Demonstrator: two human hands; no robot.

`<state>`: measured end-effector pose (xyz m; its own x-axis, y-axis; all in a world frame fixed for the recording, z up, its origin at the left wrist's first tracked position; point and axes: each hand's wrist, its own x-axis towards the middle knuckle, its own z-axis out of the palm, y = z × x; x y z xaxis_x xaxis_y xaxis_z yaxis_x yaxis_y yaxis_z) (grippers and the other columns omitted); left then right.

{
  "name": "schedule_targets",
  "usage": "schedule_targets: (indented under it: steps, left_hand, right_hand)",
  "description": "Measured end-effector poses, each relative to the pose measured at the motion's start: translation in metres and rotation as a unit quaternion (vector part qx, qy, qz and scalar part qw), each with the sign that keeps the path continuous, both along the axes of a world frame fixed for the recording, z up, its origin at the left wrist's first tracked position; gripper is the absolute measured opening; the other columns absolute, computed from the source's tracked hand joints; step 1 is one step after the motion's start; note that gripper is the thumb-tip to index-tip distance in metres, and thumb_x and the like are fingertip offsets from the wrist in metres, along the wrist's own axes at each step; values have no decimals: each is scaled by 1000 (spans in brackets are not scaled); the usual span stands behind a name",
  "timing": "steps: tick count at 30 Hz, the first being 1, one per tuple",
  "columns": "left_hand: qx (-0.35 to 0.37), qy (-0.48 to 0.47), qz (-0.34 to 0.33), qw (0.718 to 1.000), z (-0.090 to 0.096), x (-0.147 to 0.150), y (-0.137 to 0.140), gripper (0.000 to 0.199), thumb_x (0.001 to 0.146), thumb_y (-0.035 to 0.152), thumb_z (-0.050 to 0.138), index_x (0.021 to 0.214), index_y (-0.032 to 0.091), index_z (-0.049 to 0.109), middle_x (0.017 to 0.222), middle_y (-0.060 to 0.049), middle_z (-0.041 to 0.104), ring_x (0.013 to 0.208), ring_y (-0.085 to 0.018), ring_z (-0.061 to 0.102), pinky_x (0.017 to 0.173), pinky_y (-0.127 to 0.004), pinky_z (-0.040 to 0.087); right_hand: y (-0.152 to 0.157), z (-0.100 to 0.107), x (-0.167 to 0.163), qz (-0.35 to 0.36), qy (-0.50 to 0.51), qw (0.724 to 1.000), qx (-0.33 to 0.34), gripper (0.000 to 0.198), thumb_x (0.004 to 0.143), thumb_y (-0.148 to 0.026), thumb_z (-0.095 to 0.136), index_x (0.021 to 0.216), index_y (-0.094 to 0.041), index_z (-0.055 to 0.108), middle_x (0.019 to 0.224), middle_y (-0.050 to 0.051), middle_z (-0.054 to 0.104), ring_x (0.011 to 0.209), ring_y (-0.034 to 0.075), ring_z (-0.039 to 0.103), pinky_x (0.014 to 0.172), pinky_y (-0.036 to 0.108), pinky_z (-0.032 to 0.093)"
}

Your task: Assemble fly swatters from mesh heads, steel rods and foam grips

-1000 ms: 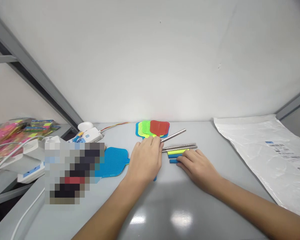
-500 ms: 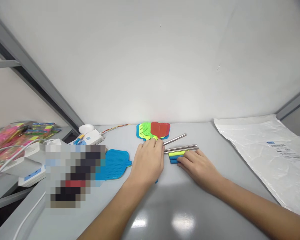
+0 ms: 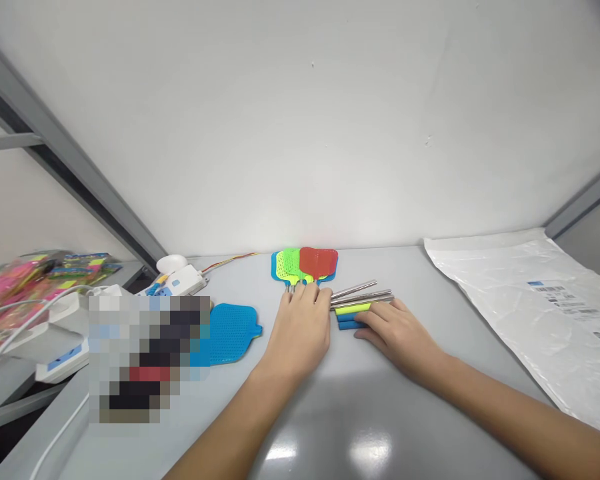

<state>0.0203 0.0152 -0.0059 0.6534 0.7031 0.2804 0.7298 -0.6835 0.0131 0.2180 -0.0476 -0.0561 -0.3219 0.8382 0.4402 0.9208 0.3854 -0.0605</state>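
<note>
Fly swatters with perforated red, green and yellow heads lie overlapped with blue ones by the wall. My left hand is palm down just in front of them, its fingers together and curled over their thin necks; what lies under the palm is hidden. Several shiny metal rods stick out to the right from beside its fingers. My right hand has its fingers curled over the right ends of yellow and blue tube-shaped handles lying side by side. Farther left rests a blue swatter head.
A white padded mailer with a label covers the table's right side. At left are power strips with cables, a pixelated patch, and colourful packets beyond the grey frame. A white wall closes off the back.
One metal rod has swung down closer to the other rods. The blue tip seen below my left hand is out of sight. My right hand has stayed on the handles; the view shifted slightly.
</note>
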Motion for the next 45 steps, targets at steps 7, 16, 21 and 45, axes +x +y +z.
schedule_targets:
  steps: [7, 16, 21, 45]
  left_hand:
    - [3, -1, -2, 1000, -1, -1, 2, 27, 95, 17, 33, 112, 20, 54, 102, -9, 55, 94, -25, 49, 76, -38, 37]
    - [-15, 9, -15, 1000, 0, -1, 2, 27, 93, 15, 35, 111, 20, 54, 100, -9, 55, 95, -26, 49, 78, -39, 38]
    - [-19, 15, -20, 1000, -2, 2, 3, 29, 89, 11, 38, 112, 20, 54, 100, -9, 54, 95, -26, 48, 81, -39, 39]
    - [-7, 57, -39, 998, -7, 38, 39, 26, 86, 7, 42, 98, 20, 61, 94, -9, 63, 97, -27, 54, 98, -55, 30]
  right_hand:
    - [-1, 6, 14, -9, 76, 996, -39, 30, 86, -45, 62, 103, -21, 59, 85, 3, 64, 76, 18, 58, 72, 32, 36]
    - [4, 14, 25, -30, 87, 994, -66, 51, 77, -47, 71, 118, -23, 53, 97, 6, 61, 87, 22, 58, 79, 37, 39]
    - [7, 8, 22, -34, 81, 995, -46, 45, 81, -43, 69, 118, -23, 52, 100, 7, 59, 90, 23, 56, 79, 37, 38]
    - [17, -3, 30, -98, 144, 980, -95, 93, 75, -61, 64, 147, -23, 18, 141, 16, 43, 129, 34, 40, 107, 59, 27]
